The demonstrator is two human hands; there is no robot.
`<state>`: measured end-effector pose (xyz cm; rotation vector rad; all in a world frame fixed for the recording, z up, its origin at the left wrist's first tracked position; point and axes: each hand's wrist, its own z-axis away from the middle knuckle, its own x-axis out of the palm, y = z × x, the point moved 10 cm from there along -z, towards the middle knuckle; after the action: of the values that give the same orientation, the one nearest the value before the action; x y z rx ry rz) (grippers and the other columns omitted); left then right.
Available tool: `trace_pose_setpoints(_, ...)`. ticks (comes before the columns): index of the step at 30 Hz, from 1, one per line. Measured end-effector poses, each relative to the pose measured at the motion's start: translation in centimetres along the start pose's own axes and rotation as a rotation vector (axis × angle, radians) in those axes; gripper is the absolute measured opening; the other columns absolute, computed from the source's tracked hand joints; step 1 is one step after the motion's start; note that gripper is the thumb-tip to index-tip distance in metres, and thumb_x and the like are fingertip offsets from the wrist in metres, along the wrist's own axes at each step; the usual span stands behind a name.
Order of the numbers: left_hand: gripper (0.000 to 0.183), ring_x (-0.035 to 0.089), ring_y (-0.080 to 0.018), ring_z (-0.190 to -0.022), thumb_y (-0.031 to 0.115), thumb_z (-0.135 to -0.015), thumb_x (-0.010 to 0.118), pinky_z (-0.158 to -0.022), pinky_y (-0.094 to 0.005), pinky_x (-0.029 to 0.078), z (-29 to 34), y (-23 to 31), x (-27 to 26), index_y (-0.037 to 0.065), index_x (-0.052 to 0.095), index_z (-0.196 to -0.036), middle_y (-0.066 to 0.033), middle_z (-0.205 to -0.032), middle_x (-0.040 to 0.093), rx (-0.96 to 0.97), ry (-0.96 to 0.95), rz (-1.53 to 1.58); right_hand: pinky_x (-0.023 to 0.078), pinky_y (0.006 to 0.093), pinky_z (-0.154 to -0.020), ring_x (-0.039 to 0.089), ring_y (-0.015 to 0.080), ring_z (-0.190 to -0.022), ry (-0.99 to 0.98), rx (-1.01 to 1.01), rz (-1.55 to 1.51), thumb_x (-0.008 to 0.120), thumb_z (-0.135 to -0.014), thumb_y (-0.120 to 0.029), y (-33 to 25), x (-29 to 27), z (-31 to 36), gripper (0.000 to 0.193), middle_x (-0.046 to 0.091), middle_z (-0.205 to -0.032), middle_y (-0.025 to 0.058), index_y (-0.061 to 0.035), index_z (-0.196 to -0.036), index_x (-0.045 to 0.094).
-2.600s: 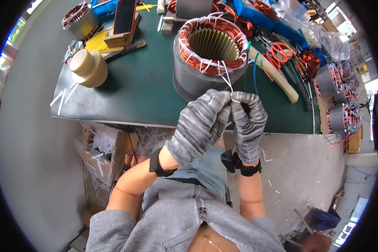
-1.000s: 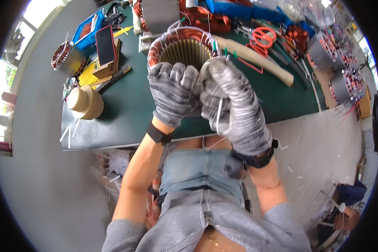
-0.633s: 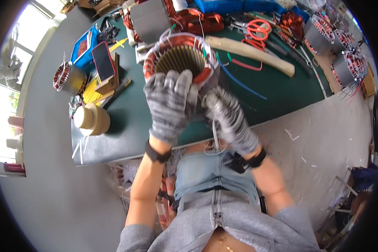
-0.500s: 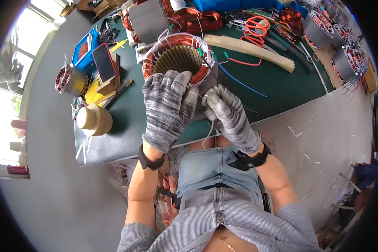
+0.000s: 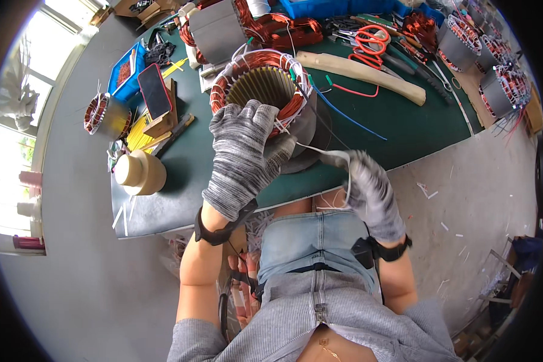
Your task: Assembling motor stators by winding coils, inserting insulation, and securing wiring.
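A motor stator (image 5: 256, 87) with red copper windings and yellow-lined slots stands on the green table in front of me. My left hand (image 5: 238, 160), in a grey striped glove, is closed over its near rim, fingers hooked over the winding edge. A thin white cord (image 5: 323, 149) runs from the winding beside my left thumb to my right hand (image 5: 374, 196). That hand, gloved alike and blurred by motion, grips the cord off the table's front edge. Blue (image 5: 353, 122) and red (image 5: 353, 92) lead wires lie to the right of the stator.
Red-handled scissors (image 5: 371, 47), a pale wooden stick (image 5: 368, 77) and several tools lie at the back right. More stators (image 5: 498, 90) stand at the far right. On the left are a phone (image 5: 155, 90), a blue tray (image 5: 137, 66) and a cream-coloured round block (image 5: 148, 173).
My right hand has drawn away from the stator, to the right and toward me, stretching the white cord out. My left hand remains on the rim.
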<state>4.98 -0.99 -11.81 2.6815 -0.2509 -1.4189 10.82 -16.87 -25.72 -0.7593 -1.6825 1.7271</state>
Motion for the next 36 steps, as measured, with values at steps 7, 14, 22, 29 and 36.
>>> trace_pose_setpoints(7, 0.048, 0.048, -0.0383, -0.094, 0.004, -0.062, 0.055, -0.089, -0.0453, 0.034, 0.5, 0.4, -0.8, 0.003, 0.051, -0.11, -0.0181, -0.101, 0.052, -0.009, -0.021, 0.012, 0.047, 0.0338, -0.076, 0.059, 0.0262, -0.085, 0.076, -0.239, 0.53, 0.066, -0.075, -0.013, -5.2, 0.9, 4.2, 0.027, 0.062, -0.088, 0.0122, -0.0043, -0.1, 0.059)
trace_pose_setpoints(14, 0.033, 0.05, -0.0333, -0.099, 0.005, -0.067, 0.053, -0.096, -0.0468, 0.03, 0.0, 0.3, -2.0, 0.002, 0.056, -0.1, -0.0166, -0.098, 0.054, 0.079, 0.129, -0.056, 0.047, 0.0296, -0.071, 0.059, 0.0212, -0.074, 0.371, -0.689, 0.481, 0.064, -0.077, -0.004, -12.5, 3.9, -2.3, 0.011, 0.063, -0.081, 0.01, -0.0017, -0.088, 0.064)
trace_pose_setpoints(22, 0.025, 0.049, -0.0365, -0.092, 0.009, -0.067, 0.056, -0.099, -0.0532, 0.025, 0.5, 0.6, -0.5, 0.0, 0.055, -0.091, -0.0166, -0.089, 0.053, 0.033, 0.175, -0.06, 0.05, 0.0333, -0.06, 0.061, 0.0264, -0.064, 0.476, -0.748, 0.837, 0.067, -0.074, -0.009, -13.7, 5.5, -2.4, 0.011, 0.062, -0.074, 0.0105, -0.0057, -0.083, 0.06)
trace_pose_setpoints(29, 0.027, 0.048, -0.0349, -0.091, 0.015, -0.066, 0.058, -0.098, -0.0517, 0.025, 0.3, 1.0, -0.1, 0.003, 0.055, -0.09, -0.0144, -0.089, 0.052, -0.059, 0.174, -0.085, 0.047, 0.0322, -0.057, 0.056, 0.0246, -0.058, 0.513, -0.756, 1.012, 0.066, -0.069, -0.01, -14.6, 5.4, -3.9, 0.015, 0.057, -0.067, 0.0086, -0.0059, -0.079, 0.055)
trace_pose_setpoints(36, 0.026, 0.051, -0.0288, -0.086, 0.027, -0.069, 0.052, -0.101, -0.0481, 0.024, 0.8, 0.5, 0.0, 0.005, 0.056, -0.082, -0.0123, -0.082, 0.053, -0.076, 0.185, -0.146, 0.042, 0.0315, -0.052, 0.049, 0.0214, -0.054, 0.104, -0.688, 0.911, 0.066, -0.071, -0.018, -15.0, 7.3, -4.7, 0.022, 0.049, -0.062, 0.0079, -0.0044, -0.074, 0.049)
